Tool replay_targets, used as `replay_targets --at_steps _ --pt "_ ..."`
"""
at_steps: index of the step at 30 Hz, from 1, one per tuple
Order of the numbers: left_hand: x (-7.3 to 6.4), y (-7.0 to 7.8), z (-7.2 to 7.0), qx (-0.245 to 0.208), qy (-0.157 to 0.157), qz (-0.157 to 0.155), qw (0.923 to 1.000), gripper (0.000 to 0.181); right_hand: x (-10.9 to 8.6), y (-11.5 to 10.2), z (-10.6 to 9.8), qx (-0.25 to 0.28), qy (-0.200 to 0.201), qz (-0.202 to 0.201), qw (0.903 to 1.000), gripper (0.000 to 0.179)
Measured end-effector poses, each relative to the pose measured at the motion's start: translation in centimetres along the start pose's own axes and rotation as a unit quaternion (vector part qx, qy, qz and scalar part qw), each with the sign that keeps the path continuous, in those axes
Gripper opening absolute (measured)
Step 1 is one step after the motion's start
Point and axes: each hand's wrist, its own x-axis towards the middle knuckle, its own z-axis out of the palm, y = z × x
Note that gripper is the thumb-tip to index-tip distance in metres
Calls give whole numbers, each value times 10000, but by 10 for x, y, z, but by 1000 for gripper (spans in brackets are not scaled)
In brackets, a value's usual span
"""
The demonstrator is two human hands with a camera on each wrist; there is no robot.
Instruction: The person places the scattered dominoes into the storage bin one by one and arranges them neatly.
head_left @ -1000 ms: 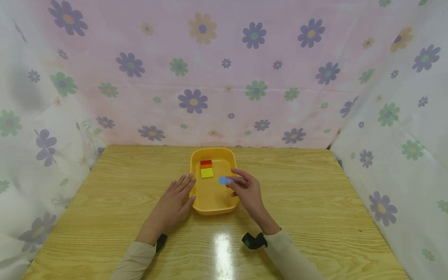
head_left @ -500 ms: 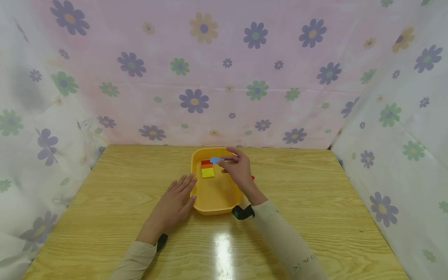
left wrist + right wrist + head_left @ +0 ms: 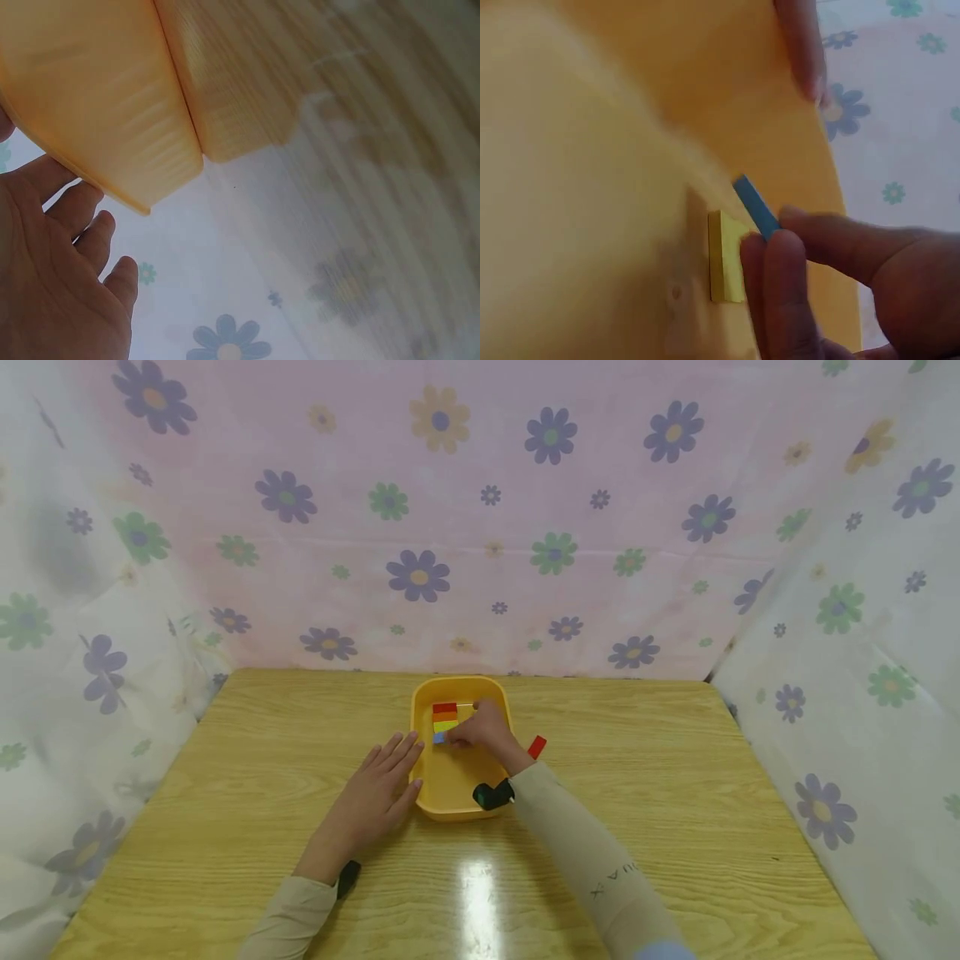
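Inside a yellow plastic tray (image 3: 459, 806), my right hand (image 3: 486, 725) pinches a small flat blue block (image 3: 754, 205) between thumb and fingers. It is held just on the near side of a yellow block (image 3: 446, 726), close to it. Beyond that lie an orange block (image 3: 445, 717) and a red block (image 3: 445, 707), lined up in a row near the tray's far left. My left hand (image 3: 372, 802) lies with straight fingers against the tray's left rim, its fingertips over the edge. The left wrist view shows those fingers at the tray's outer wall (image 3: 97, 97).
Another red block (image 3: 537, 747) lies on the wooden table (image 3: 637, 752) right of the tray, partly behind my right wrist. Flowered cloth (image 3: 465, 518) hangs at the back and both sides of the table.
My right hand has carried the blue block leftward over the tray, first toward the far end, then down beside the yellow block. The left hand has stayed at the rim.
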Motion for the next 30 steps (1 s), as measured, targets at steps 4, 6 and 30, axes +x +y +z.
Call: replay_targets --at_steps 4,6,30 --pt "0 1 -1 36 -32 -20 10000 59 1 3 -1 -745 -89 137 9971 49" --pt "1 1 -1 39 -37 -20 10000 59 3 4 -2 -787 -126 204 9966 42" --pt "1 -2 2 45 109 83 9999 59 12 11 2 -904 -28 551 9944 105"
